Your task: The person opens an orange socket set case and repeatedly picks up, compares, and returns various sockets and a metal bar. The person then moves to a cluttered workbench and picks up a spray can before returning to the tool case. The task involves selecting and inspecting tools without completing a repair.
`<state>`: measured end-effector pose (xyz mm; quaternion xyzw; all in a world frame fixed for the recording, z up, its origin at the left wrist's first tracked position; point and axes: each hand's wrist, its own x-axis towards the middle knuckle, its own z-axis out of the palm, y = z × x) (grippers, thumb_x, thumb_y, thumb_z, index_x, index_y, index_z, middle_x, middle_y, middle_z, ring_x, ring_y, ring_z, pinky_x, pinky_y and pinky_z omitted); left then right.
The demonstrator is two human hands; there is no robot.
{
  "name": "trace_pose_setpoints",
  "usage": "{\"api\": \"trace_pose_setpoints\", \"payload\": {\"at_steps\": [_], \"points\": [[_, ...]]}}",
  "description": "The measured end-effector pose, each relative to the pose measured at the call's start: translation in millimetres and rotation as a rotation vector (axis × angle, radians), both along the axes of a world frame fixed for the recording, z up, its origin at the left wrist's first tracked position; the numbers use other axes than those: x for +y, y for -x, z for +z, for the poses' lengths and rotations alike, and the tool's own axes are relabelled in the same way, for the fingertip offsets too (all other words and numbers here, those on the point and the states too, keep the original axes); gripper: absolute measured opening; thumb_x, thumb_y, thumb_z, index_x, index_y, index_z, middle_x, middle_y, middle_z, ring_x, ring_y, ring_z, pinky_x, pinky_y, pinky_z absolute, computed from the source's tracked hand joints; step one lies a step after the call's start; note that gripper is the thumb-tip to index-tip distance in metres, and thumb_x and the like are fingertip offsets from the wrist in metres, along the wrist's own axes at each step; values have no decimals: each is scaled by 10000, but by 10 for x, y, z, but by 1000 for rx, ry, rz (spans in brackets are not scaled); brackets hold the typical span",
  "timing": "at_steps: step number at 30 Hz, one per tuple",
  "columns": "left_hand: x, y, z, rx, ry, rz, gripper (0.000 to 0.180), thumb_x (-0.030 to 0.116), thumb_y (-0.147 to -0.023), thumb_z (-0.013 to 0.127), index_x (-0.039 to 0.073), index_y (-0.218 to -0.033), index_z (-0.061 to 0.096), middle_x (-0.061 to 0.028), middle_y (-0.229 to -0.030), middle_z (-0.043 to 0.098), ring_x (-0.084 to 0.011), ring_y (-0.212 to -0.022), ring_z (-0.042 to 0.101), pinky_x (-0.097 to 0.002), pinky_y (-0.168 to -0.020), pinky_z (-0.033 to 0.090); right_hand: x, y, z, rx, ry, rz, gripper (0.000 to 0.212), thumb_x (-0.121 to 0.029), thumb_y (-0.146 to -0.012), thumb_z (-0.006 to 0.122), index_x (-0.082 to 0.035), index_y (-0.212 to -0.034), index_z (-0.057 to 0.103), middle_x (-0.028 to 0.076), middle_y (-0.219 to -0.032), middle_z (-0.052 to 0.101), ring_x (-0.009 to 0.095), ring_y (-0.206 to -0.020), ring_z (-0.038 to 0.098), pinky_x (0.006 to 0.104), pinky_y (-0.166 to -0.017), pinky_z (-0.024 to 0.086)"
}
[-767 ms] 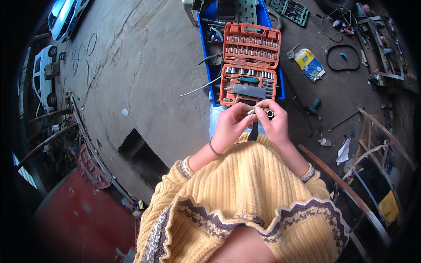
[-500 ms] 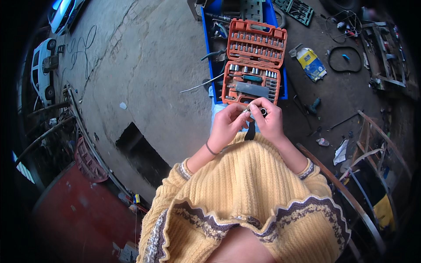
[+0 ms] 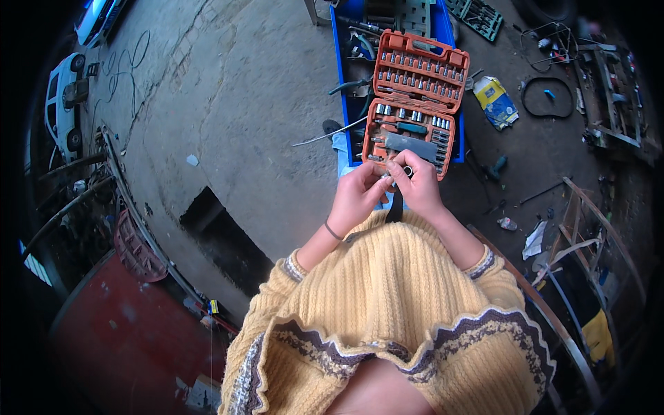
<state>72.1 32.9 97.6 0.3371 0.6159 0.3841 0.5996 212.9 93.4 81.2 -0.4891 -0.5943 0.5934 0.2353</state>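
Currently, a socket-like metal piece (image 3: pixel 408 171) is held in the right hand (image 3: pixel 420 187), not yet put down, against the left hand (image 3: pixel 356 196), whose grip cannot be told, the orange case (image 3: pixel 454 59) beyond already opened.

The round-ended metal part (image 3: pixel 408 171) is silver with a dark centre; the tool case (image 3: pixel 413 102) is orange, its sockets (image 3: pixel 387 111) silver in regular rows, its screwdriver handle (image 3: pixel 412 128) teal and the flat bar (image 3: pixel 411 146) slate grey, while the tray (image 3: pixel 339 76) is bright blue. The sweater (image 3: pixel 394 277) is pale yellow with vertical ribbing, its edging (image 3: pixel 515 322) wavy and banded in dark brown, white and mottled cream, and the wristband (image 3: pixel 333 232) is dark. The floor (image 3: pixel 256 83) is grey, the flat panel (image 3: pixel 124 325) red with pale spots, the bag (image 3: pixel 496 104) yellow, blue and white, the belt loop (image 3: pixel 546 115) black, and the power tool (image 3: pixel 497 166) dark teal.
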Motion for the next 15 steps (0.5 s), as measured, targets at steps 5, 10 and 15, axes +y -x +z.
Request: {"api": "trace_pose_setpoints", "payload": {"at_steps": [5, 10, 15], "points": [[61, 162, -104, -174, 84, 53, 105, 76, -904, 585, -12, -934, 538, -70, -764, 665, -75, -573, 597, -203, -498, 467, 89, 158, -151, 106, 99, -24, 289, -248, -934, 564, -9, -771, 573, 10, -655, 564, 47, -634, 494, 232, -594, 426], [123, 331, -174, -245, 143, 81, 117, 119, -921, 566, 6, -923, 535, -73, -793, 670, -86, -590, 609, -202, -517, 474, 253, 288, -543, 331, 432, -192, 305, -242, -962, 513, -17, -769, 586, -27, -612, 494, 34, -578, 420, 205, -551, 369], [197, 558, -207, -303, 227, 104, 168, 191, -938, 545, 25, -916, 534, -75, -818, 676, -100, -615, 621, -211, -548, 479, 614, 393, -1329, 54, 354, -379, 188, -169, -957, 485, -20, -960, 601, -7, -710, 541, 55, -610, 499, 220, -580, 464]]}}
